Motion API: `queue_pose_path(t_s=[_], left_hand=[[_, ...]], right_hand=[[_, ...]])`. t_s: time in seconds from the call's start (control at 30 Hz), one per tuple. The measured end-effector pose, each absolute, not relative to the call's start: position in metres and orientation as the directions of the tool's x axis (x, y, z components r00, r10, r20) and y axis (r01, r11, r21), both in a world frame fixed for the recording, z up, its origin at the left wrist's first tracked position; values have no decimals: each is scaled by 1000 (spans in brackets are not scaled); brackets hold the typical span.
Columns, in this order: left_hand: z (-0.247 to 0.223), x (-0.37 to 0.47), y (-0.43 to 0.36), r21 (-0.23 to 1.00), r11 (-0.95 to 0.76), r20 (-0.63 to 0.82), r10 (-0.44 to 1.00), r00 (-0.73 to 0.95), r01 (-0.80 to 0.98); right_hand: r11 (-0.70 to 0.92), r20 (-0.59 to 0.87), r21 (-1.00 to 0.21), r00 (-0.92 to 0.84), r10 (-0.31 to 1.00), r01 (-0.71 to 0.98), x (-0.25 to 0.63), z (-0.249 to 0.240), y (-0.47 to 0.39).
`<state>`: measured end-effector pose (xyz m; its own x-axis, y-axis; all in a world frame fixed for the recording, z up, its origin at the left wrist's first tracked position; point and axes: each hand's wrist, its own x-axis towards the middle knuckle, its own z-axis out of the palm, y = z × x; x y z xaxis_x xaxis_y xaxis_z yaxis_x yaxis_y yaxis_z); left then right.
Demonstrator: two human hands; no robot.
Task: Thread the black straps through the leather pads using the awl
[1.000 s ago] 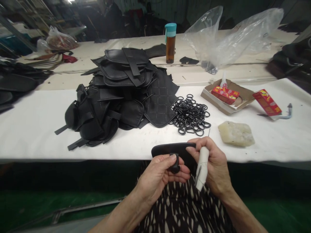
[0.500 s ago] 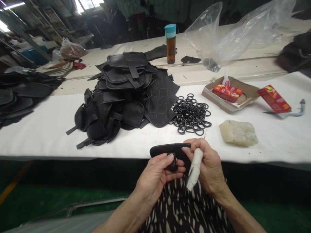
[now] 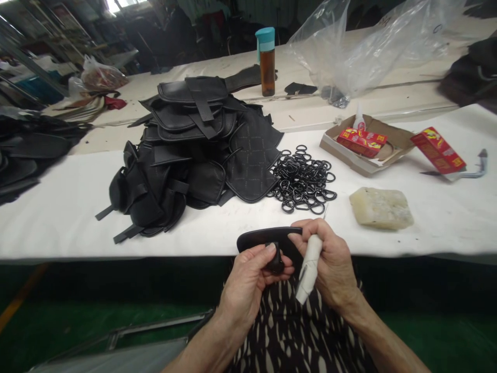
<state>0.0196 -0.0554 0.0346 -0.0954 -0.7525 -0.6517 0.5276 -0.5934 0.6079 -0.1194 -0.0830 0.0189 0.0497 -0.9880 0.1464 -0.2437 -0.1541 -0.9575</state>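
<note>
A black leather piece [image 3: 264,237] is held between my hands at the table's front edge. My left hand [image 3: 248,280] pinches a folded black strap part [image 3: 276,261] of it between thumb and fingers. My right hand [image 3: 332,259] grips the right end of the piece, and a tool with a white wrapped handle [image 3: 309,272] sits in the same hand. A thin metal tip of the tool points up past the fingers. Just beyond my hands lies a heap of black metal rings [image 3: 303,178], with a pile of black leather pieces [image 3: 194,150] to its left.
A yellowish block [image 3: 382,208] lies at the right, below a cardboard box [image 3: 349,153] with red packets. A hooked metal tool [image 3: 479,168] lies by another red packet [image 3: 438,150]. Further back are a bottle [image 3: 267,67] and plastic bags [image 3: 373,57]. More black pieces [image 3: 34,147] lie far left.
The whole view has shifted slightly, so the table items appear a little further left and higher. Both hands keep their hold, with the folded strap part turned slightly.
</note>
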Motion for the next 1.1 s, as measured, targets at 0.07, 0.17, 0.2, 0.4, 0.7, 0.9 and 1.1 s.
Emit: queue_pose_path(t_s=[0.07, 0.17, 0.2, 0.4, 0.7, 0.9, 1.1], left_hand=[[33, 19, -56, 616, -589, -645, -758, -94, 523], [33, 19, -55, 619, -581, -638, -764, -93, 527], [33, 18, -54, 618, -579, -639, -764, -90, 532], [36, 17, -56, 637, -559, -618, -782, -83, 531], [42, 16, -79, 620, -624, -639, -754, -156, 476], [37, 13, -78, 553, -648, -703, -700, -124, 524], [38, 11, -78, 568, -624, -690, -716, -103, 536]], right_hand=[[-144, 137, -959, 45, -989, -243, -119, 18, -83], [-134, 130, -963, 32, -991, -232, -118, 17, -82], [-133, 130, -964, 27, -991, -229, -118, 17, -82], [-137, 149, -967, -41, -988, -217, -115, 22, -81], [-186, 206, -963, -84, -975, -194, -120, 25, -94], [-262, 287, -937, -81, -954, -232, -137, 24, -93], [-196, 217, -962, -97, -971, -191, -169, 37, -70]])
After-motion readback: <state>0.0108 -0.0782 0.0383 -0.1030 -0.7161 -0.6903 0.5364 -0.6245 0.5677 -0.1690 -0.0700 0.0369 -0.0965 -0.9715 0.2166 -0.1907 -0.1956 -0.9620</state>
